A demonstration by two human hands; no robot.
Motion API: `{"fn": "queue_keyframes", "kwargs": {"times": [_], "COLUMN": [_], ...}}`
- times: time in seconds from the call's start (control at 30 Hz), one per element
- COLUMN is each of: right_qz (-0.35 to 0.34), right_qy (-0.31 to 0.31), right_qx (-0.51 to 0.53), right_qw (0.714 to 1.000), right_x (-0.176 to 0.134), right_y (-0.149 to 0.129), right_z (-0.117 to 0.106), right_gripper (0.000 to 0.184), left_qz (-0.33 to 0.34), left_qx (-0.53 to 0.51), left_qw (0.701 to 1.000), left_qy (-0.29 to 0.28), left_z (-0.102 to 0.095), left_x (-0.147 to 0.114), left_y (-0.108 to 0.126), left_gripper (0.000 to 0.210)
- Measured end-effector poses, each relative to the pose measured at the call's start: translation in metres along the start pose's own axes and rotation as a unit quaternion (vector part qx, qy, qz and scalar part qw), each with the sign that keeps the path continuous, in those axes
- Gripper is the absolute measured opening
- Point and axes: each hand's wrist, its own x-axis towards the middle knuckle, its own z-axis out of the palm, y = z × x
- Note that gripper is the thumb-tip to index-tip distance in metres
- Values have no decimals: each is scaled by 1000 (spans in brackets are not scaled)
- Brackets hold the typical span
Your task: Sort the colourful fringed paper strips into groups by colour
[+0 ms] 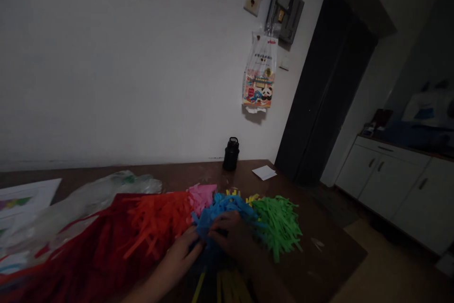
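Both of my hands are at a bunch of blue strips (230, 203), perhaps felt or paper, near the front of the brown table (319, 227). My left hand (186, 246) grips the lower left edge of a flat blue piece (204, 225) with its fingers closed. From the other side my right hand (229, 232) pinches the same blue piece between thumb and fingers. Orange strips (159, 215) lie to the left of my hands, with a pink bundle (202, 196) just behind. Green strips (278, 222) are heaped to the right. Yellow strips (230, 286) stick out below my wrists.
Dark red material (92, 251) spreads across the left, beside a clear plastic bag (106, 194) and a printed sheet (24, 203). A black bottle (231, 154) and a white card (264, 172) stand and lie near the wall. A printed bag (260, 73) hangs above.
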Motion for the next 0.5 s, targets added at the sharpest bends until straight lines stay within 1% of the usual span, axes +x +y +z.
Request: {"fn": "queue_keyframes", "kwargs": {"times": [0.23, 0.5], "right_qz": [-11, -26], "right_qy": [1, -3], "right_qx": [-3, -19], "right_qw": [1000, 999], "right_x": [0, 1], "right_y": [5, 6], "right_z": [4, 5], "right_gripper": [10, 14], "left_qz": [-4, 3], "left_qx": [9, 12], "left_qw": [1000, 1000], "left_qy": [4, -10], "left_z": [4, 0], "left_x": [-2, -2], "left_y": [-11, 1], "left_gripper": [33, 33]}}
